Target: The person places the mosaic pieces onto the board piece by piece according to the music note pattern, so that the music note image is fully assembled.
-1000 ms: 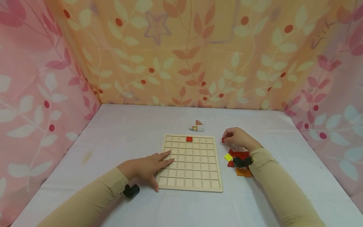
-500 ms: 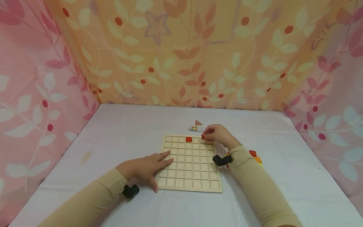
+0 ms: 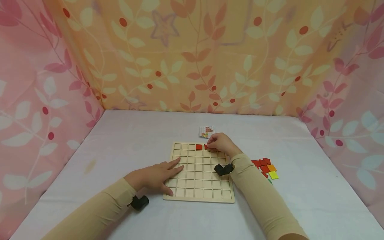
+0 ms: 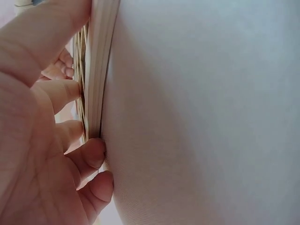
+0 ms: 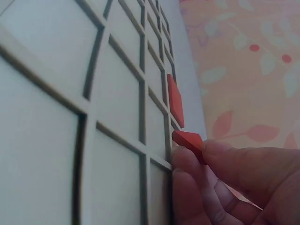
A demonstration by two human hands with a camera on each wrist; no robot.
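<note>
A pale wooden grid board (image 3: 199,174) lies on the table, with one red square tile (image 3: 199,147) set in its far row. My left hand (image 3: 154,176) rests on the board's left side, fingers spread over the grid and thumb near the front corner. In the left wrist view, fingertips touch the board's edge (image 4: 99,70). Over the far row, just right of the red square, my right hand (image 3: 222,144) pinches a small red tile (image 5: 190,140) between thumb and fingers. That tile is tilted above its cell, and its full shape is partly hidden.
Right of the board lies a loose pile of red tiles (image 3: 264,169), with an orange tile (image 3: 271,167), a yellow tile (image 3: 273,175) and a bit of green, partly behind the right sleeve. A small printed pattern card (image 3: 206,131) lies beyond the board.
My right hand has carried the red tile leftward from beside the pile to the board's far row, uncovering more of the pile. My left hand stays on the board, its thumb shifted slightly onto the corner.
</note>
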